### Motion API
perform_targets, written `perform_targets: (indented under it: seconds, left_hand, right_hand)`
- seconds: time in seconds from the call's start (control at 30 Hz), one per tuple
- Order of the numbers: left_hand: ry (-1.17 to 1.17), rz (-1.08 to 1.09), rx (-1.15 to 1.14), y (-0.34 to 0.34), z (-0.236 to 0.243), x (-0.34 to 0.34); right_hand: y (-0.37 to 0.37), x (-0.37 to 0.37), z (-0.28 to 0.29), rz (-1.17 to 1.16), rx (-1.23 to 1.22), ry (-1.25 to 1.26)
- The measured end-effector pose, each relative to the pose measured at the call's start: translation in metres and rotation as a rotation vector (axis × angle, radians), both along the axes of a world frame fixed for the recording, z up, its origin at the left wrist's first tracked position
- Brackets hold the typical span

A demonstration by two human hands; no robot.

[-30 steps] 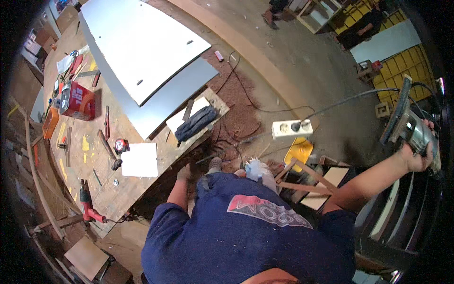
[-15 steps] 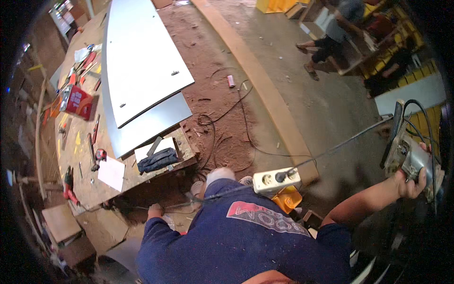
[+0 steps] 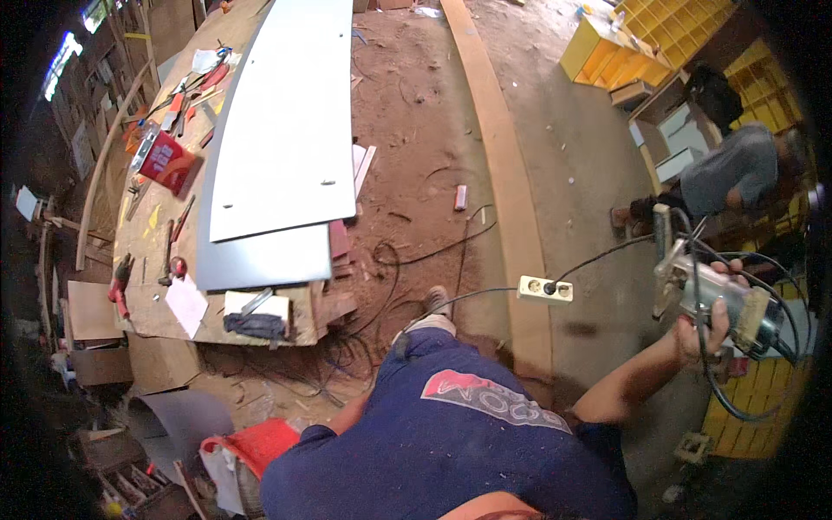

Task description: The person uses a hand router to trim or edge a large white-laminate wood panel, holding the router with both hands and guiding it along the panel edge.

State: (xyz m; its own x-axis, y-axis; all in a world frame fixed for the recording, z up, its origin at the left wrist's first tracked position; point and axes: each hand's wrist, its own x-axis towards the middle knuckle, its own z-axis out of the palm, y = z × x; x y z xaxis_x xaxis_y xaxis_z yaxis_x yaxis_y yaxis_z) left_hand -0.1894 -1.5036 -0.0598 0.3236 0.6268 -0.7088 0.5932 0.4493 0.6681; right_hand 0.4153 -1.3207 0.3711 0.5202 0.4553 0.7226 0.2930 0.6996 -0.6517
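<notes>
My right hand (image 3: 706, 334) is wrapped round the silver cylindrical body of a corded power tool (image 3: 724, 299) that looks like a trim router, held out at my right. Its black cable loops below and behind it. A white power strip (image 3: 544, 289) with a black plug in it lies in front of my body, and a cable runs from it toward the tool. My left forearm (image 3: 348, 414) shows beside my dark blue shirt, bent inward; the hand itself is hidden behind my body.
At left a workbench (image 3: 299, 325) bears white panels (image 3: 286, 130), a red can (image 3: 166, 163), a drill (image 3: 120, 286) and hand tools. A long board (image 3: 498, 147) lies on the dusty floor amid cables (image 3: 394, 260). A person (image 3: 732, 173) works by yellow shelving (image 3: 624, 52) at right; a red chair (image 3: 256, 446) is near.
My right hand has brought the tool slightly inward and turned it. My left hand has gone out of sight behind my body. The power strip appears farther away, and the other person is now bent over.
</notes>
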Motion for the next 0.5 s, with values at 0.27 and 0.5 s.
perform_targets:
  seconds: [0.27,0.5]
  left_hand:
    - [0.406,-0.344,-0.099,0.199,-0.066,0.088]
    - [0.06,-0.057,0.5,0.437,0.121,0.291]
  right_hand:
    - [0.162,0.058,-0.006,0.152,-0.141,0.064]
    - [0.276,0.136,-0.05,0.344,-0.26,0.204]
